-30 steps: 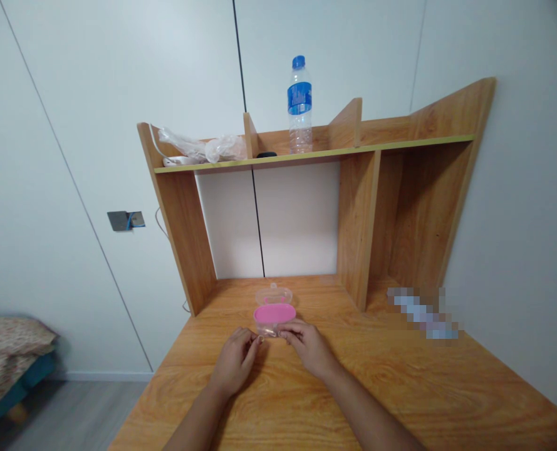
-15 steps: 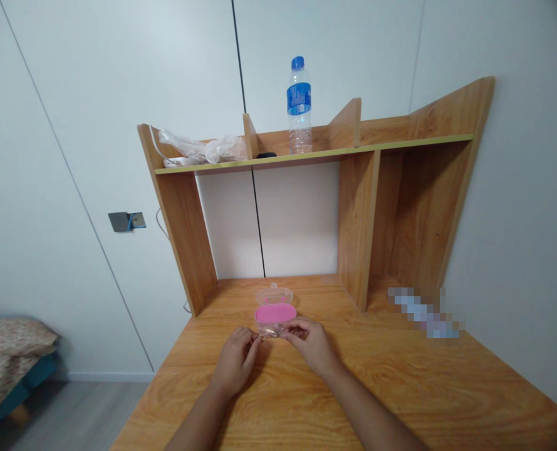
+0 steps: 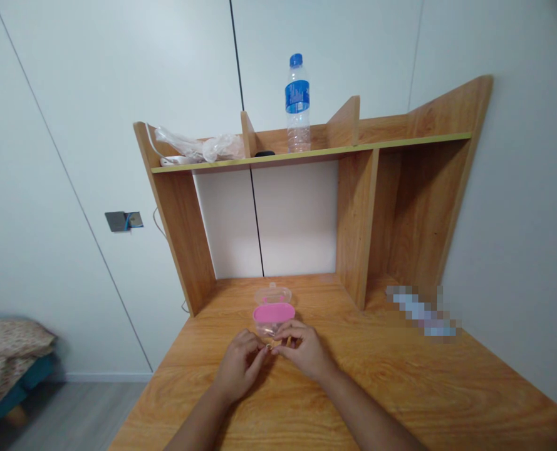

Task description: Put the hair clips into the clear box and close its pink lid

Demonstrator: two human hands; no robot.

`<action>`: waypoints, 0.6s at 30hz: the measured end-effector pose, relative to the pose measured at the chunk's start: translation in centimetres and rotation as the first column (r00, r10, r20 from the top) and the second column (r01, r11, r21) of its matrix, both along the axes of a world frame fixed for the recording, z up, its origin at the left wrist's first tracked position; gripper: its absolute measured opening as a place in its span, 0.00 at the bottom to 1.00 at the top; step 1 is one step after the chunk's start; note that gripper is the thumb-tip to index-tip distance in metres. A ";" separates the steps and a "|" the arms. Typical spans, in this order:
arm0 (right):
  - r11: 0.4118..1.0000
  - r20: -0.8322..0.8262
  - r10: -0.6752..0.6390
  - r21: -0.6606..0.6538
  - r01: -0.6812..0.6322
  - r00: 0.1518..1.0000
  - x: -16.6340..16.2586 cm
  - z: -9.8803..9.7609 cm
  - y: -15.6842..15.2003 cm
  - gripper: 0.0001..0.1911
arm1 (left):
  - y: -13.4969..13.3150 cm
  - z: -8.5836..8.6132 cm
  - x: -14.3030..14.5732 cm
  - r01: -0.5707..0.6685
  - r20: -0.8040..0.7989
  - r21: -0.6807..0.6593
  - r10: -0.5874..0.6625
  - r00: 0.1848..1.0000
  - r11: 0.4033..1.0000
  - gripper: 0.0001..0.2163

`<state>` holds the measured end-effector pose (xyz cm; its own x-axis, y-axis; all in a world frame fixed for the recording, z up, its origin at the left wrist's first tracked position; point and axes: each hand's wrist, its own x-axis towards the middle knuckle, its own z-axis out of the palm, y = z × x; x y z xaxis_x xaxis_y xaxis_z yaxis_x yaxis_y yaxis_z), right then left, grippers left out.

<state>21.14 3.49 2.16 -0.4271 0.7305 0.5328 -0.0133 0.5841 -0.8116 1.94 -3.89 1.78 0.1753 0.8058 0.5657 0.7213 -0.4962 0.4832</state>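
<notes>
The left hand's (image 3: 239,364) grip pinches a small ring (image 3: 268,346), just in front of the pink-topped clear box (image 3: 274,312); whether the right hand's (image 3: 307,354) grip holds anything, I cannot tell. Light fingertip pressure, low over the bench (image 3: 376,394), suits so tiny a piece.

Our count: two hands, one left hand (image 3: 241,368) and one right hand (image 3: 306,352). One small ring-shaped piece (image 3: 268,346) we can make out at the fingertips. One clear container (image 3: 261,327), one pink cover (image 3: 274,312), one clear lid (image 3: 273,294); pieces inside too small for us to count. One plastic bottle (image 3: 297,97), one blue cap (image 3: 296,60). One desk (image 3: 391,401), one shelf board (image 3: 297,157), two short dividers (image 3: 249,135), three tall uprights (image 3: 179,241). One wall box (image 3: 117,221), one black item (image 3: 264,153). Plastic bag (image 3: 222,148): one or two, we can't tell. One floral cover (image 3: 10,347).
</notes>
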 end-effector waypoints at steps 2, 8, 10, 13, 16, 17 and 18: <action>1.000 0.028 0.015 -0.004 -0.015 0.999 -0.1 0.1 -0.2 0.08 | 0.0 0.0 0.0 0.021 0.006 0.014 -0.021 1.000 1.000 0.11; 1.000 0.073 0.003 0.006 -0.004 0.997 -0.1 -0.5 0.1 0.10 | -0.1 0.2 0.1 0.084 0.013 0.024 -0.084 0.996 0.996 0.11; 1.000 0.087 0.002 0.018 -0.004 0.996 0.0 -0.7 0.2 0.10 | -0.3 0.5 0.3 0.089 0.006 0.015 -0.089 0.996 0.996 0.12; 0.999 0.099 -0.013 0.036 0.009 0.995 0.1 -0.7 0.1 0.09 | -0.6 1.1 0.6 0.089 0.000 0.001 -0.089 0.996 0.996 0.13; 0.997 0.113 -0.037 0.066 0.029 0.993 0.2 -0.3 -0.1 0.07 | -0.9 1.6 0.9 0.102 -0.003 -0.009 -0.102 0.995 0.995 0.14; 0.996 0.115 -0.044 0.082 0.035 0.992 0.3 -0.2 -0.1 0.06 | -1.0 1.7 0.9 0.103 -0.006 -0.015 -0.103 0.995 0.995 0.14; 0.994 0.117 -0.051 0.101 0.039 0.992 0.3 0.0 -0.2 0.05 | -1.0 1.8 1.0 0.100 -0.012 -0.021 -0.101 0.995 0.995 0.15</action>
